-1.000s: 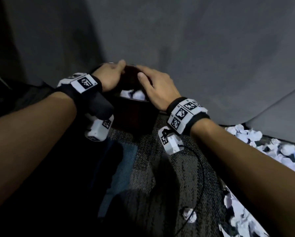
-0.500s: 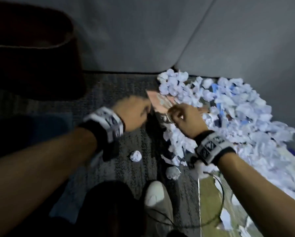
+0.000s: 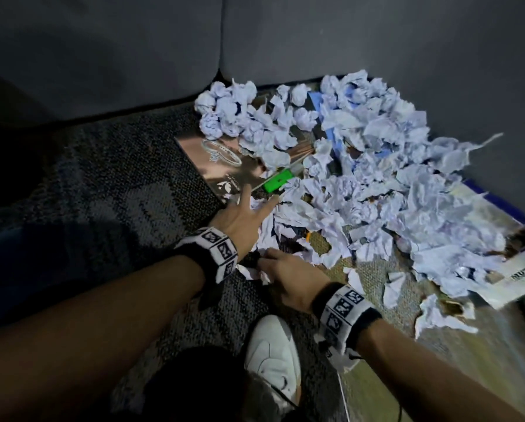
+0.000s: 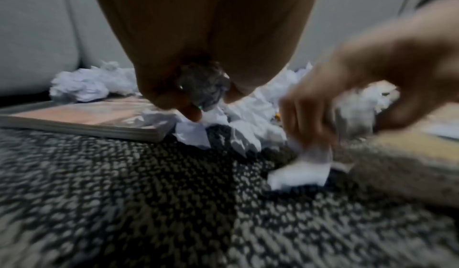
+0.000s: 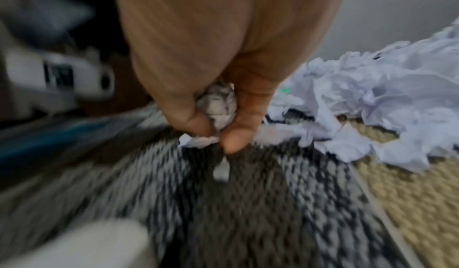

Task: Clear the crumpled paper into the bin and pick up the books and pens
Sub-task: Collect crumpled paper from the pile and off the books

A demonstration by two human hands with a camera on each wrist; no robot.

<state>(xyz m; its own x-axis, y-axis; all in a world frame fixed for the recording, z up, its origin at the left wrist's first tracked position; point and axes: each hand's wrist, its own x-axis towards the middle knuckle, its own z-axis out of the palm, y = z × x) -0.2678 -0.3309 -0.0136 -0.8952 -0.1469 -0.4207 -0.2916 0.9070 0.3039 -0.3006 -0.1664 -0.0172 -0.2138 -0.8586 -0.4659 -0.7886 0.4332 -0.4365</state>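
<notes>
A big heap of crumpled paper (image 3: 361, 184) covers the carpet on the right. At its left edge lies a copper-covered book (image 3: 221, 162) (image 4: 94, 119) with a green pen (image 3: 278, 181) beside it, and a blue book (image 3: 331, 132) shows through the heap. A magazine (image 3: 522, 275) sticks out at the far right. My left hand (image 3: 249, 208) is on the heap's near edge with two digits spread, and a shaded paper ball (image 4: 203, 87) sits in its palm. Just behind that wrist, my right hand (image 3: 285, 272) (image 5: 216, 130) pinches a crumpled paper ball (image 5: 219, 103).
My white shoe (image 3: 271, 351) stands on the patterned carpet (image 3: 127, 184) just below the hands. A tan mat (image 3: 373, 269) lies under the heap's near side. Grey upholstered panels (image 3: 133, 56) close off the back. The bin is out of view.
Both hands have left the bin and come down to the near edge of the heap. The view has swung right, and the bin has dropped out of sight. Each hand now has paper in it.
</notes>
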